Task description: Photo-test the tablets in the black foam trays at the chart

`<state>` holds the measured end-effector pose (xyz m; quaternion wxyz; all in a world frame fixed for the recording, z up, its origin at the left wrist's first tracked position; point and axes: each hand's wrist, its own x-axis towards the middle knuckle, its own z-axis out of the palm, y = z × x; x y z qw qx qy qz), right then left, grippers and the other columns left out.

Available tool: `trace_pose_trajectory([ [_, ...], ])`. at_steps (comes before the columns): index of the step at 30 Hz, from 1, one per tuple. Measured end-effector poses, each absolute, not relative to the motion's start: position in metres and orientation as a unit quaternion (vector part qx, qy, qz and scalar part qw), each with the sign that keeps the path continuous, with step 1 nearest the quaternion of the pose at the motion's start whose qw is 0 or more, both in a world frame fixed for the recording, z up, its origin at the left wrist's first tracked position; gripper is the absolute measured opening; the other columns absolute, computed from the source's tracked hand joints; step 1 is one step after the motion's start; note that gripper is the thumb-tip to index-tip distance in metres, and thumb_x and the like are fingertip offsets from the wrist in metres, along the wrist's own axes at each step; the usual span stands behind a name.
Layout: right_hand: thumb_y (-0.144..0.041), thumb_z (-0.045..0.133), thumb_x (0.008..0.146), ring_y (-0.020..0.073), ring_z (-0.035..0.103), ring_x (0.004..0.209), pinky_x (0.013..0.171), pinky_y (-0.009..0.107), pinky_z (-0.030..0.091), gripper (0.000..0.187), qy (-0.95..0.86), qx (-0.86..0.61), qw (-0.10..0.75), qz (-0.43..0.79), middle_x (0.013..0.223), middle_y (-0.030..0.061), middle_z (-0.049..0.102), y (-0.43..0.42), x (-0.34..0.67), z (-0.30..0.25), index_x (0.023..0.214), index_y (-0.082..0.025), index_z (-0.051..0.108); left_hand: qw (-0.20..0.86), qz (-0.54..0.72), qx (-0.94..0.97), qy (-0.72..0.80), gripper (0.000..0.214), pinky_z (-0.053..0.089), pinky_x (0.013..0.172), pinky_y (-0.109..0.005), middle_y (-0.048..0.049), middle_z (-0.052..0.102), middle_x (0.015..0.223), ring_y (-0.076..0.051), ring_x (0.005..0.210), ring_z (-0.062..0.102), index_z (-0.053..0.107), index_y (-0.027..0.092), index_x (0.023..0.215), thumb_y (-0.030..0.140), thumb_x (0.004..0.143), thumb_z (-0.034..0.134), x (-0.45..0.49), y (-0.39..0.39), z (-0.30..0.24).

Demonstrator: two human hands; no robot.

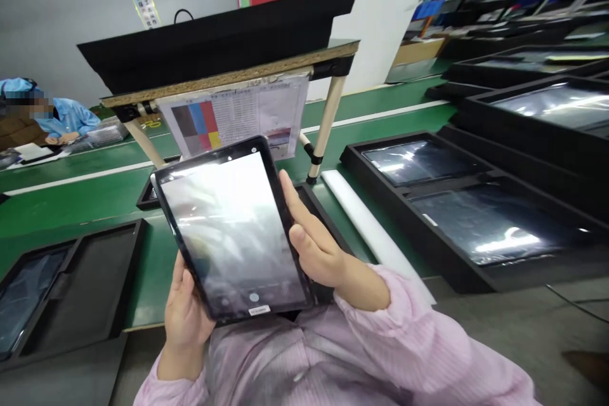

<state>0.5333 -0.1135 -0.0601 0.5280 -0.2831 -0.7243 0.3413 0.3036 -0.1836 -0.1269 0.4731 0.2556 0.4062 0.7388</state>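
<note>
1. Tablet [233, 235] is held tilted before your chest, over the near edge of the desk [71, 203]. Your left hand [185, 314] wraps its lower left corner and your right hand [311, 244] clasps its right edge.
2. Its screen glows pale grey under glare, inside a black frame with a small white label at the bottom.
3. This looks like a screen check. Any next move calls for both grips staying firm.
4. Beyond, a black tray [451, 181] holds dark screens, and a colour chart [238, 115] hangs further back.

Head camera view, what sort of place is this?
Likely an electronics factory line: left hand and right hand hold a tablet over a green belt, black trays hold screens, a colour chart hangs ahead.
</note>
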Motion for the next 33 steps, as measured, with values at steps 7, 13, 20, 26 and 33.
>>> trace_pose_trajectory([
  [7,-0.048,0.037,0.105,0.0251,0.039,0.146,0.12,0.044,0.037,0.069,-0.78,-0.274,0.488,0.28,0.164,-0.0011,0.027,-0.103,0.539,-0.055,0.163,-0.031,0.003,0.509,0.718,0.233,0.413,0.041,0.059,0.089,-0.031,0.0033,0.073,0.125,-0.019,0.113,0.068,0.067,0.046,0.125,0.045,0.084,0.074,0.313,-0.186,-0.138],
  [13,-0.064,0.036,0.101,0.0282,0.047,0.14,0.112,0.046,0.046,0.076,-0.783,-0.32,0.461,0.27,0.162,0.0047,0.035,-0.093,0.549,-0.077,0.164,-0.03,0.008,0.513,0.703,0.185,0.456,0.045,0.059,0.091,-0.033,-0.0009,0.072,0.127,-0.021,0.109,0.071,0.07,0.039,0.124,0.043,0.08,0.079,0.313,-0.194,-0.133],
  [20,-0.057,0.042,0.095,0.0424,0.047,0.137,0.108,0.065,0.042,0.056,-0.7,-0.666,0.207,0.155,0.146,0.0179,0.054,-0.097,0.618,-0.153,0.115,-0.016,0.074,0.517,0.623,0.176,0.56,0.062,0.058,0.094,-0.039,-0.0124,0.073,0.124,-0.027,0.111,0.07,0.064,0.023,0.134,0.039,0.077,0.082,0.266,-0.18,-0.136],
  [26,-0.066,0.044,0.087,0.0414,0.036,0.145,0.108,0.064,0.04,0.067,-0.638,-0.747,0.137,0.128,0.16,0.0211,0.033,-0.122,0.611,-0.209,0.114,-0.01,0.07,0.46,0.561,0.236,0.647,0.05,0.057,0.094,-0.048,-0.0159,0.076,0.108,-0.03,0.107,0.072,0.067,0.017,0.129,0.035,0.083,0.074,0.241,-0.156,-0.173],
  [33,-0.066,0.061,0.079,0.0379,0.039,0.144,0.115,0.06,0.036,0.054,-0.526,-0.704,0.37,0.302,0.155,0.0192,0.041,-0.12,0.607,-0.195,0.107,-0.02,0.067,0.275,0.564,0.403,0.666,0.044,0.012,0.126,-0.05,-0.0147,0.055,0.147,-0.029,0.148,0.035,0.07,0.019,0.122,0.039,0.083,0.074,0.254,-0.154,-0.17],
])
